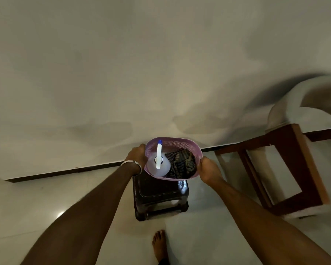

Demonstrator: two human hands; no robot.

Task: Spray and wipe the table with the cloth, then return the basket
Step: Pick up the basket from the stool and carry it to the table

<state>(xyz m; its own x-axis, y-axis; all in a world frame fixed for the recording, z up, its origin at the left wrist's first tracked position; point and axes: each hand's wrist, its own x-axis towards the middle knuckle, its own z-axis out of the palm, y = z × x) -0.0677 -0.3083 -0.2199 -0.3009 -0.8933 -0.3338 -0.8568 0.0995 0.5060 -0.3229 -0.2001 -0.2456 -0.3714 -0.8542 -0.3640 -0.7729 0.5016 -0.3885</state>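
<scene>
A purple plastic basket [180,144] is at the far end of a dark stool [157,192], near the wall. Whether it rests on the stool or hangs just above it I cannot tell. Inside stands a translucent spray bottle [159,165] with a white trigger head and blue tip. Beside it lies a crumpled dark checked cloth [182,164]. My left hand [137,153] grips the basket's left rim. My right hand [208,169] grips its right rim. A metal bangle circles my left wrist.
A brown wooden table [302,165] stands to the right against the wall, with a pale rounded shape behind it. A dark skirting strip runs along the wall's base. Glossy tiled floor surrounds the stool, and my bare foot [160,243] is just behind it.
</scene>
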